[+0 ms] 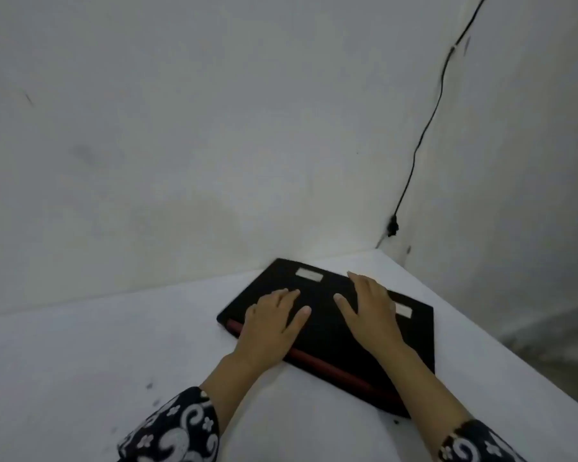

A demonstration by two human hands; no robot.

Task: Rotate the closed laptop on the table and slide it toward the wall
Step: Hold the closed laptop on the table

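A closed black laptop [324, 331] with a red strip along its near edge lies flat on the white table [97, 345], turned at an angle. Its far corner sits close to the wall [181, 145]. Two pale stickers show on its lid. My left hand [274, 323] rests palm down on the left half of the lid, fingers spread. My right hand [369, 310] lies flat on the right half, fingers apart and pointing toward the wall. Neither hand curls around an edge.
A black cable [427, 128] runs down the right wall to a plug near the room corner, just behind the table's far right corner. The table's right edge [514, 355] drops off to the floor. Patterned sleeves cover both forearms.
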